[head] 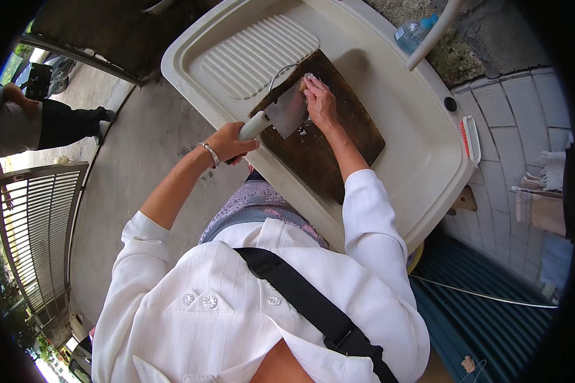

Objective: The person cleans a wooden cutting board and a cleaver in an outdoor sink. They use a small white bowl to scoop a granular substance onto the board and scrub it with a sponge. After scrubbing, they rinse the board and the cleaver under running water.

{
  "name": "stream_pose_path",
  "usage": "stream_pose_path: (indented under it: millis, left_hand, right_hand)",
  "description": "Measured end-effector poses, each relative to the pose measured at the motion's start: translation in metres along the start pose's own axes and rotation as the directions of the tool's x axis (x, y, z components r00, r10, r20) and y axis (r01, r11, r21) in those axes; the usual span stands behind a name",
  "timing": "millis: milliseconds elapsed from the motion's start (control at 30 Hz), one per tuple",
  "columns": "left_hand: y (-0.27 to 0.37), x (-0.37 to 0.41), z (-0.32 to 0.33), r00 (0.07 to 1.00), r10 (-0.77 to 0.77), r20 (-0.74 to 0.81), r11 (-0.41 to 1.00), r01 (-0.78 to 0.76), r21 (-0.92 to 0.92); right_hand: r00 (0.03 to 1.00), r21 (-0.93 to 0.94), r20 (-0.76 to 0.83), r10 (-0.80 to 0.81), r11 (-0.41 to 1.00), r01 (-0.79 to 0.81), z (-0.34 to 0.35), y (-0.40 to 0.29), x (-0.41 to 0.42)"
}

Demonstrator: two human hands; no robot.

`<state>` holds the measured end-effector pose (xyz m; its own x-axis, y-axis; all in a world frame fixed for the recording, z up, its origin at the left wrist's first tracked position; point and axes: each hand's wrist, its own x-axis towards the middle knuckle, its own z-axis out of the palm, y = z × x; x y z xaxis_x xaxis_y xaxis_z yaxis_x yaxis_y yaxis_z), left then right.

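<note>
My left hand (227,143), with a silver bangle at the wrist, grips the pale handle (254,126) of a cleaver. The broad metal blade (285,115) lies tilted over a dark wooden cutting board (350,129). Against the blade's far end, the bent fingers of my right hand (322,101) press a small tan wad (303,86), mostly hidden; its material is unclear. White crumbs (303,129) dot the board below the blade. A wire loop handle (280,74) is at the board's far edge. The board rests across a cream laundry sink (412,143), overlapping its near rim.
A ribbed washboard (263,52) is moulded into the sink. On the right rim are a red-bristled brush (469,141) and a black plug (450,104). A plastic bottle (414,36) stands behind a grey hose (433,36). At left are a metal gate (40,230) and another person (52,122).
</note>
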<state>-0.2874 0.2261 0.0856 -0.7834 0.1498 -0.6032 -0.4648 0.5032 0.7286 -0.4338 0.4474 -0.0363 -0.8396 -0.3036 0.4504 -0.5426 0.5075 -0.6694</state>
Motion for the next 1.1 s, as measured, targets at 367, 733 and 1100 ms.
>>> stream_pose_path:
  millis: [367, 733, 1100]
  left_hand:
    - [-0.005, 0.001, 0.001, 0.869, 0.126, 0.479, 0.492, 0.365, -0.791]
    - [0.037, -0.026, 0.007, 0.997, 0.080, -0.013, 0.990, -0.081, -0.116]
    - [0.015, -0.010, 0.003, 0.771, 0.606, -0.194, 0.441, -0.124, 0.889]
  right_hand:
    - [1.000, 0.100, -0.003, -0.023, 0.995, 0.023, -0.005, -0.046, -0.027]
    - [0.898, 0.447, -0.350, 0.266, 0.890, -0.090, -0.071, -0.082, -0.005]
    - [0.997, -0.013, 0.041, 0.068, 0.998, -0.068, -0.049, -0.072, -0.018]
